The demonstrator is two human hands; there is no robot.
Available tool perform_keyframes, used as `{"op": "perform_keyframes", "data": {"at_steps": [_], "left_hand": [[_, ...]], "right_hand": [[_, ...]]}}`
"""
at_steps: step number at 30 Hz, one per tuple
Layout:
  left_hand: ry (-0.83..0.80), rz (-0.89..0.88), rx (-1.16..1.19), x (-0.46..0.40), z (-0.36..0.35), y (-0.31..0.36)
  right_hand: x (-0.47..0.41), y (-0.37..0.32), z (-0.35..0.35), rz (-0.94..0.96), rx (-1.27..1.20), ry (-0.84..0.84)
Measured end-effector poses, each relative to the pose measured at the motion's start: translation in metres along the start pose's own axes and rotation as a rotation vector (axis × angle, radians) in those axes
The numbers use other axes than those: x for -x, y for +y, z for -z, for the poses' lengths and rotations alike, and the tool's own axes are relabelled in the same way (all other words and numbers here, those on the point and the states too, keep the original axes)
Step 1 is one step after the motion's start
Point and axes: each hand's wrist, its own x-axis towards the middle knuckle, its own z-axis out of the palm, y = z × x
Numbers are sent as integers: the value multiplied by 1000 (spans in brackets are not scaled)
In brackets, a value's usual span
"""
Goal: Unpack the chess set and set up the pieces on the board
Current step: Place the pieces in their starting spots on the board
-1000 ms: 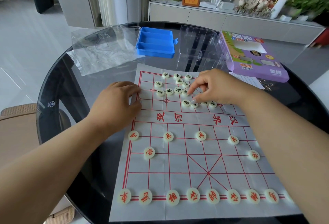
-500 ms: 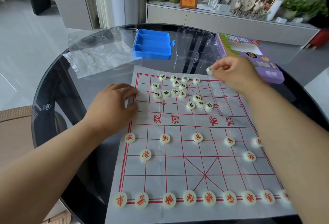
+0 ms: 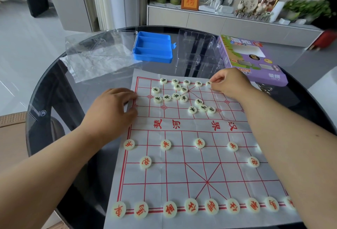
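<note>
A white paper board [image 3: 193, 125] with red grid lines lies on the dark round glass table [image 3: 54, 83]. Red-lettered round pieces [image 3: 169, 208] stand in order along its near rows. Black-lettered pieces [image 3: 176, 96] lie in a loose cluster on the far half, with a few along the far row. My right hand [image 3: 229, 82] pinches one black-lettered piece [image 3: 208, 83] on the board's far row, right of centre. My left hand [image 3: 113, 106] rests on the board's left edge with fingers curled, holding nothing I can see.
Beyond the board stand a blue compartment tray [image 3: 152, 47], a clear plastic lid [image 3: 109, 43], a crumpled plastic bag [image 3: 91, 64], a clear insert [image 3: 197, 52] and the purple game box [image 3: 253, 59]. A wicker chair [image 3: 11, 130] sits at the left.
My right hand picked a black-lettered piece from the cluster, carried it to the far right and lowered it onto the far row. My left hand has stayed put.
</note>
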Motion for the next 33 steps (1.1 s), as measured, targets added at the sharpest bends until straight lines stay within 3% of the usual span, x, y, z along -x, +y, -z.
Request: {"op": "perform_keyframes", "data": {"at_steps": [17,24,33], "left_hand": [[4,9,9,0,0,1],[5,10,17,0,1,1],[-2,16,15,0,1,1]], "right_hand": [[12,-5,5,102,-77,11],[33,-29,21,255,-91,-105],[44,-28,26,142,8,-348]]}}
